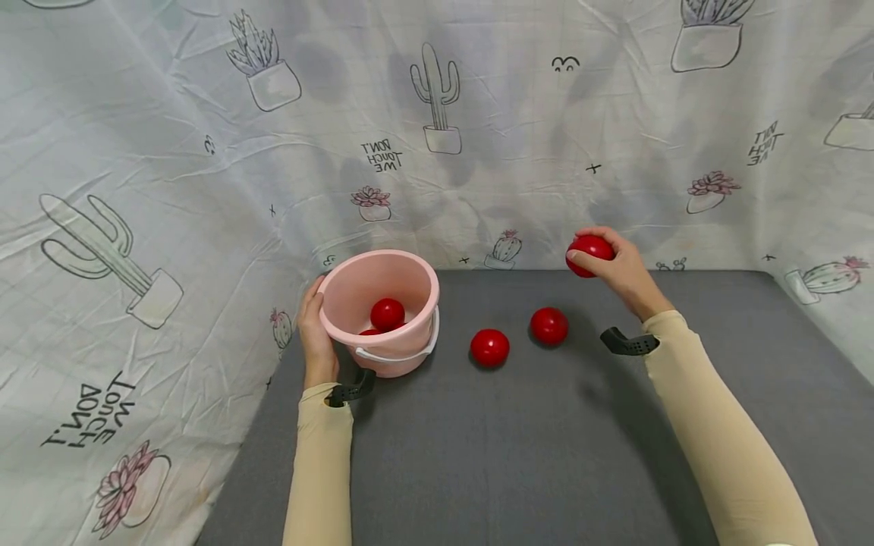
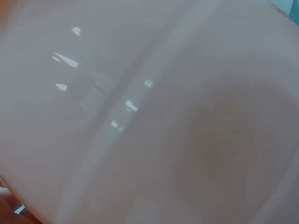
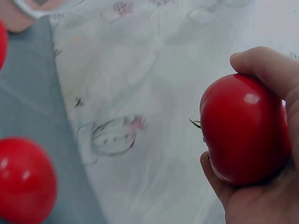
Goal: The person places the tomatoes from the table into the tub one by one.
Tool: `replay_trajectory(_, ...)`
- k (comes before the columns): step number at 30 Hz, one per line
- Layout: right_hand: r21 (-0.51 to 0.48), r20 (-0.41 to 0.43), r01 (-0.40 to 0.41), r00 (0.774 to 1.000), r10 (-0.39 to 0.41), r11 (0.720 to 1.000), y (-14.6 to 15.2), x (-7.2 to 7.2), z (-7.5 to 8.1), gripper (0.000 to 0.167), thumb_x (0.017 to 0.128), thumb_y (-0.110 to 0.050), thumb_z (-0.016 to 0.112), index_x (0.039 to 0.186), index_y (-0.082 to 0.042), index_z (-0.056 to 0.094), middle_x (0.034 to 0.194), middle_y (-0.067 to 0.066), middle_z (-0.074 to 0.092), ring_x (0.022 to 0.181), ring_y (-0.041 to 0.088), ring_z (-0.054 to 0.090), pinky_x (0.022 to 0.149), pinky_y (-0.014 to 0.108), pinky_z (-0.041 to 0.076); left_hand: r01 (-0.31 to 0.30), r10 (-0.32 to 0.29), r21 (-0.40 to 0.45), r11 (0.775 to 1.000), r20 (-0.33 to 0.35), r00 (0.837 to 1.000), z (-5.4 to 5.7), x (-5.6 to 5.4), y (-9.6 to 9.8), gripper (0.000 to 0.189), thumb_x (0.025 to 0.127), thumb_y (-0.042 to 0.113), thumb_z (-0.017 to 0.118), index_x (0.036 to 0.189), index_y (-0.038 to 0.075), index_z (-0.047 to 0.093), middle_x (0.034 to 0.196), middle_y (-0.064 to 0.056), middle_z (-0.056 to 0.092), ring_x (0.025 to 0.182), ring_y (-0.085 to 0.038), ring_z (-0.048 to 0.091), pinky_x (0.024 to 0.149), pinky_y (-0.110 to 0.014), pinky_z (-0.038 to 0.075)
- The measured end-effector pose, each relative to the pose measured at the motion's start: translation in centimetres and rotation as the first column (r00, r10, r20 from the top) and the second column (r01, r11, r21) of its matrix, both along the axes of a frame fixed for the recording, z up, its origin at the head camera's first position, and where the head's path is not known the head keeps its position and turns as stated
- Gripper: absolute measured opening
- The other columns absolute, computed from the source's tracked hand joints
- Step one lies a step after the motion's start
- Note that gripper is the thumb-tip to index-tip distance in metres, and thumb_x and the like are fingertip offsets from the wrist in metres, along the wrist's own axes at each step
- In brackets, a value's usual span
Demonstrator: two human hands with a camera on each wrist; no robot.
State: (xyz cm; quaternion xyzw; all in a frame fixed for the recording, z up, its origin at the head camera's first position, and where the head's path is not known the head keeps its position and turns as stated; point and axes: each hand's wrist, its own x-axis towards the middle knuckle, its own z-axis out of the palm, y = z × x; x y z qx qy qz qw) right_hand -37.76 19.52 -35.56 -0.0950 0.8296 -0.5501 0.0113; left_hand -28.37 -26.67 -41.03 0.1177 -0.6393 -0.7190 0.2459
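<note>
In the head view a pink bucket (image 1: 396, 345) with a white handle stands at the left of the table. Inside it lies a red tomato (image 1: 387, 314), with more red partly hidden beneath. My left hand (image 1: 317, 337) holds the bucket's left side, fingers up at the rim. The bucket's pale wall (image 2: 140, 140) fills the left wrist view. My right hand (image 1: 624, 273) grips another tomato (image 3: 245, 130), raised over the table's far right part. That one shows a green stem tip in the right wrist view, thumb and fingers around it.
Two loose tomatoes sit between the hands, the nearer tomato (image 1: 489, 348) right of the bucket and the farther tomato (image 1: 549, 326) beside it. Behind the grey table (image 1: 492, 455) hangs a white cloth (image 1: 519, 114) with cactus drawings, which also runs along the left side.
</note>
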Motion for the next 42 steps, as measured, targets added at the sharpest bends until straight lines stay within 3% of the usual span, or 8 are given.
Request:
replay_trajectory(6,-0.017,-0.031,-0.035,0.999,0.035,0.999,-1.6,-0.8,3.1,0.057,0.095,-0.041,0.068,0.146,-0.025,0.048,0.148,0.003,0.042,0.126,0.021,0.042,0.085,0.024,0.053,-0.009,0.009,-0.004,1.0,0.005,1.0,-0.1,0.2,0.1,0.045,0.106,0.033,0.034,0.147,0.026,0.053,0.152,0.002,0.05,0.14,-0.018,0.044,0.122,-0.043,0.034)
replay_trajectory(14,-0.049,-0.082,-0.086,0.993,0.082,0.995,-4.3,-1.8,6.9,0.049,0.093,-0.039,0.07,0.139,-0.029,0.055,0.145,0.0,0.046,0.127,0.022,0.044,0.085,0.025,0.053,0.011,-0.01,0.03,1.0,-0.011,1.0,0.2,0.3,0.1,0.045,0.107,0.032,0.037,0.149,0.024,0.051,0.155,0.004,0.047,0.145,-0.013,0.039,0.123,-0.037,0.03)
replay_trajectory(21,-0.057,-0.093,-0.139,0.987,0.133,0.989,-6.9,-2.6,9.4,0.047,0.092,-0.043,0.07,0.136,-0.032,0.058,0.14,-0.002,0.051,0.127,0.022,0.047,0.091,0.032,0.051,0.005,-0.005,0.026,1.0,-0.022,1.0,0.2,0.2,-0.1,0.044,0.107,0.032,0.037,0.148,0.024,0.052,0.153,0.002,0.05,0.142,-0.015,0.043,0.122,-0.038,0.033)
replay_trajectory(26,-0.109,-0.082,-0.232,0.971,0.224,0.967,-8.6,-2.9,10.9,0.045,0.093,-0.038,0.07,0.136,-0.028,0.059,0.139,-0.001,0.052,0.127,0.023,0.048,0.091,0.028,0.052,0.007,-0.007,0.036,0.999,-0.013,1.0,0.0,0.1,-0.2,0.044,0.106,0.032,0.037,0.148,0.026,0.052,0.153,0.003,0.05,0.141,-0.014,0.043,0.122,-0.039,0.033)
replay_trajectory(29,-0.197,-0.073,-0.325,0.946,0.317,0.925,-9.6,-3.1,11.7,0.042,0.094,-0.028,0.069,0.135,-0.02,0.059,0.139,0.003,0.052,0.129,0.025,0.047,0.091,0.025,0.055,0.006,-0.006,0.042,0.999,-0.015,1.0,0.1,0.1,-0.2,0.044,0.106,0.032,0.037,0.147,0.026,0.053,0.152,0.003,0.05,0.14,-0.015,0.044,0.122,-0.04,0.033)
replay_trajectory(33,-0.329,-0.068,-0.437,0.895,0.441,0.837,-11.0,-3.3,12.4,0.039,0.096,-0.015,0.065,0.133,-0.008,0.057,0.135,0.008,0.053,0.127,0.028,0.048,0.09,0.024,0.057,0.008,-0.008,0.046,0.999,-0.017,1.0,0.2,0.2,-0.3,0.045,0.106,0.03,0.037,0.148,0.024,0.052,0.153,0.001,0.05,0.14,-0.015,0.045,0.122,-0.039,0.033)
replay_trajectory(42,-0.445,-0.038,-0.579,0.774,0.632,0.683,-14.0,-3.8,13.6,0.027,0.096,-0.011,0.059,0.124,-0.012,0.063,0.13,0.009,0.056,0.121,0.029,0.053,0.091,0.03,0.058,0.012,-0.011,0.043,0.999,-0.032,0.999,0.0,0.1,-0.6,0.045,0.106,0.03,0.038,0.147,0.022,0.053,0.152,0.0,0.052,0.139,-0.016,0.046,0.122,-0.039,0.033)
